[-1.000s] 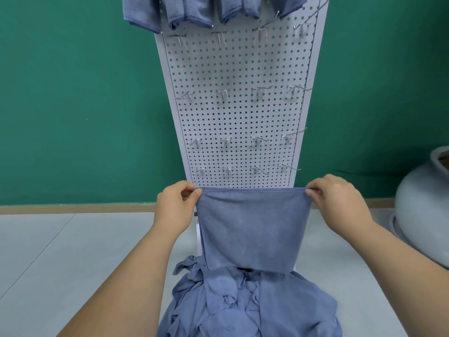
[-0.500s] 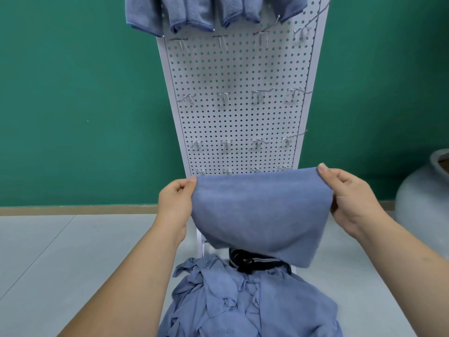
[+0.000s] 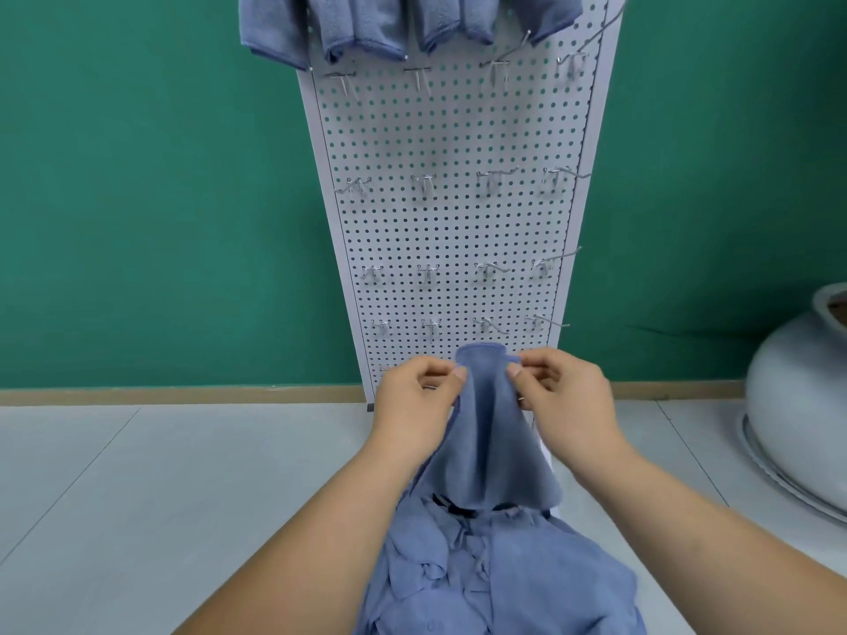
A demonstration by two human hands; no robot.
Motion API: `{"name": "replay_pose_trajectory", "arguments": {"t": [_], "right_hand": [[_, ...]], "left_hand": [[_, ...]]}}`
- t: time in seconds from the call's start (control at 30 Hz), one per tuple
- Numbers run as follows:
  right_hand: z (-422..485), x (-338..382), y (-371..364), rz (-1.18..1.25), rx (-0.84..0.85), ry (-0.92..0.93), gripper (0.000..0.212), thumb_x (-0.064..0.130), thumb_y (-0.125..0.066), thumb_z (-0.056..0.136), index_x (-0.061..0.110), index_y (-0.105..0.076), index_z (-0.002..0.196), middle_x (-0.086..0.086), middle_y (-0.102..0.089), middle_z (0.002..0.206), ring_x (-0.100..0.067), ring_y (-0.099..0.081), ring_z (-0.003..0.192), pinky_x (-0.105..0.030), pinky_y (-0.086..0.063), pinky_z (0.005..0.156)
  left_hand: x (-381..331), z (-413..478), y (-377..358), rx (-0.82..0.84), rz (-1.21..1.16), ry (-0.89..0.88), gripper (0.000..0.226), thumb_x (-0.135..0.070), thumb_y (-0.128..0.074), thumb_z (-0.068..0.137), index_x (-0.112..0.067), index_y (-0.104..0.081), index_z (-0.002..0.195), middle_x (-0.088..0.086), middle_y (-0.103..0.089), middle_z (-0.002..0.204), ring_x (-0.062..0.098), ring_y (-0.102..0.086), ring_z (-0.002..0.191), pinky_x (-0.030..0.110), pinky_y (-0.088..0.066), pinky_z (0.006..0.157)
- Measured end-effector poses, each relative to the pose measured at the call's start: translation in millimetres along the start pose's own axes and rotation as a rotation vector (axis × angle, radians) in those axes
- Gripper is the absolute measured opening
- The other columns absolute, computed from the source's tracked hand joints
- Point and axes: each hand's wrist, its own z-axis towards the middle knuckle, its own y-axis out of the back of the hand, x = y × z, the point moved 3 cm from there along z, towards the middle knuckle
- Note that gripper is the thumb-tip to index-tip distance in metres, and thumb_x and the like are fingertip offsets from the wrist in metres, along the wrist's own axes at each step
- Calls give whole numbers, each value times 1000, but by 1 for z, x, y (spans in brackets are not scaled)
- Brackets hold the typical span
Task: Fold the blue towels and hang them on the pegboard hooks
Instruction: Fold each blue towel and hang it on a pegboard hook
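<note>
Left hand: my left hand (image 3: 415, 396) pinched the top edge of the towel (image 3: 486, 442) between thumb and curled fingers, on the 9 o'clock side of the fold.

Right hand: my right hand (image 3: 561, 396) pinched the same edge from the 3 o'clock side. Its thumb tip was near the left one, with only a narrow hump of cloth between them.

Change: a second before, I had held the hands well apart with the towel stretched flat between them. By this moment I had brought them together, so the cloth hung doubled in a narrow drape.

Towel: it hung from my fingers toward 6 o'clock, flaring out at its lower edge, clear of the heap below.

Pile: the unfolded blue towels (image 3: 495, 570) lay at 6 o'clock, close to my body, with a dark strap (image 3: 451, 504) showing just under the hanging edge.

Pegboard: the pegboard (image 3: 453, 222) stood at 12 o'clock beyond my hands.

Hooks: several rows of bare hooks (image 3: 424, 183) were free.

Hung towels: folded towels (image 3: 366, 25) draped from the top row at 12 o'clock.

Pot: a pale pot (image 3: 797, 414) sat at 3 o'clock.

Meaning: I judged this fold nearly made. Lifting it to a bare hook came next, and most of the pile remained.
</note>
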Motion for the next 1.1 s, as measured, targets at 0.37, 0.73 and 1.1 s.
{"name": "replay_pose_trajectory", "arguments": {"t": [0.37, 0.73, 1.1], "right_hand": [[-18, 10, -15, -140, 13, 88, 7, 28, -78, 94, 29, -81, 100, 23, -76, 90, 9, -68, 82, -4, -47, 72], [-24, 12, -17, -204, 44, 120, 21, 33, -85, 84, 38, -75, 102, 20, -70, 99, 6, -67, 88, -18, -53, 81], [0, -5, 1, -137, 75, 70, 14, 18, -74, 95, 29, -78, 100, 19, -77, 93, 2, -69, 86, -9, -50, 73]], "left_hand": [[-10, -19, -15, 79, -91, -16, 14, -15, -76, 96, -27, -82, 95, -9, -81, 90, 2, -74, 83, 19, -57, 78], [-8, -17, -17, 155, -178, 130, 18, -11, -66, 100, -16, -82, 94, 9, -80, 93, 24, -75, 92, 51, -61, 94], [9, 4, 35, 249, 720, -123, 12, -34, -71, 96, -36, -71, 108, -9, -65, 77, 9, -61, 71, 27, -49, 64]]}}
